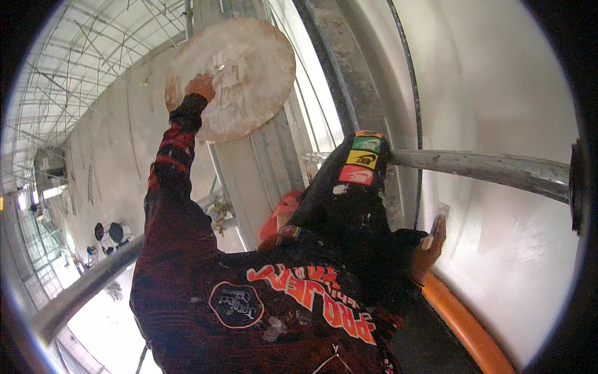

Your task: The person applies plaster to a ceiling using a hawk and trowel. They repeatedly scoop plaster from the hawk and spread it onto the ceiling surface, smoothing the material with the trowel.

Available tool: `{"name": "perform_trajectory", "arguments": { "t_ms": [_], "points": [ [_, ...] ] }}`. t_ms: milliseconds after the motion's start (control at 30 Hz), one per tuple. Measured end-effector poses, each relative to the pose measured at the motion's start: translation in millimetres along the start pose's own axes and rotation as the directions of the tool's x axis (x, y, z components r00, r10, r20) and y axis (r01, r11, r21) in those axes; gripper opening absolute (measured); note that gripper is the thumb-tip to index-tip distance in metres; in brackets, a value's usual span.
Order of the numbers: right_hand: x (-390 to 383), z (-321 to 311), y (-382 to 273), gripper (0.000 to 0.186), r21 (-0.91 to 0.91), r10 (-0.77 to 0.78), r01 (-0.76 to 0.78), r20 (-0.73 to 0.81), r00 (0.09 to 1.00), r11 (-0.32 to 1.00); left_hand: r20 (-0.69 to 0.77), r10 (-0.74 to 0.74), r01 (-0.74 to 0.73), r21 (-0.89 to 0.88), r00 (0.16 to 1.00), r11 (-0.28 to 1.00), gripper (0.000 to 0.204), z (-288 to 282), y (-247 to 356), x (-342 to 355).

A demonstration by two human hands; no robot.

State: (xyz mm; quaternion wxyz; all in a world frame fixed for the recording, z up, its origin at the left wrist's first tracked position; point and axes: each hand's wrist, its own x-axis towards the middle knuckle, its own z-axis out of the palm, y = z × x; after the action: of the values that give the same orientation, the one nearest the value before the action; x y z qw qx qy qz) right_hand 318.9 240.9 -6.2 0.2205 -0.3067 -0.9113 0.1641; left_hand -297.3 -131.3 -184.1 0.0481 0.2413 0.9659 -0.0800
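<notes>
My left hand [201, 87] is reached out over a round, plaster-smeared board [261, 59] at the upper left. Its fingers look curled against the board's surface; what they hold, if anything, I cannot make out. At the right, my right hand [430, 246] is closed on a small flat scraper [443, 210], partly hidden by the fingers. The scraper is close beside the smooth white wall [498, 249], and whether it touches I cannot tell. Streaks of damp-looking plaster show on the wall around it.
A grey metal pipe [492, 171] runs across to the right, and another pipe [87, 287] slants at the lower left. Metal planks [274, 153] lie below me. An orange tube [464, 321] follows the wall's foot. Scaffolding [68, 68] fills the far left.
</notes>
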Motion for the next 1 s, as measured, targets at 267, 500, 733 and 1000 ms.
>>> {"name": "perform_trajectory", "arguments": {
  "t_ms": [267,500,733,1000],
  "points": [
    [-38,-23,-36,0.047,-0.121,0.032,-0.041,-0.072,0.997,0.992,0.092,0.025,-0.045,0.217,0.995,0.975,0.03,-7,8,108],
    [-49,-40,-59,0.049,-0.188,0.11,-0.129,-0.109,0.988,0.974,0.212,0.041,-0.09,0.228,0.976,0.97,0.028,-3,12,143],
    [-20,-37,-76,0.044,-0.278,0.057,-0.073,-0.064,0.996,0.958,0.352,0.104,-0.205,0.263,0.93,0.943,0.025,28,17,175],
    [-9,-25,-86,0.047,-0.334,0.067,-0.102,-0.115,0.991,0.937,0.426,0.282,-0.429,0.302,0.86,0.851,0.029,52,24,190]
  ]
}}
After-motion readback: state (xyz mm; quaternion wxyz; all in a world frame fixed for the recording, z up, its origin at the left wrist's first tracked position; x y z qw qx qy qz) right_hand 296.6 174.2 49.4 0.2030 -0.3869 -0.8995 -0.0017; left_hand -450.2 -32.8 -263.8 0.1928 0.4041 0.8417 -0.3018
